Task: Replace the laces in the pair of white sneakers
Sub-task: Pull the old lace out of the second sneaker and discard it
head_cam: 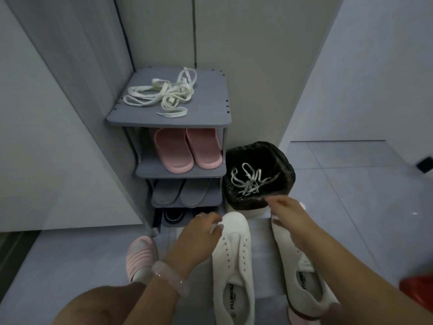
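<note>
Two white sneakers lie side by side on the grey floor at the near centre, toes pointing far, both with bare eyelets and no laces. The left hand [199, 233] hangs over the toe of the left sneaker [233, 259]; its fingers are curled down at the toe cap, but motion blur hides whether they grip it. The right hand [287, 215] reaches across the toe of the right sneaker [302, 275] with relaxed, slightly spread fingers, holding nothing, just near the rim of the waste bin [259, 150]. That black-lined bin stands just right of the grey shoe rack [218, 113] and holds a tangle of old laces [251, 180]. A loose heap of cream new laces [161, 95] lies on the rack's top shelf. Lower shelves hold pink slippers [185, 148], grey slippers [182, 192] and dark shoes [174, 215]. A pink bracelet [169, 279] circles the left wrist
</note>
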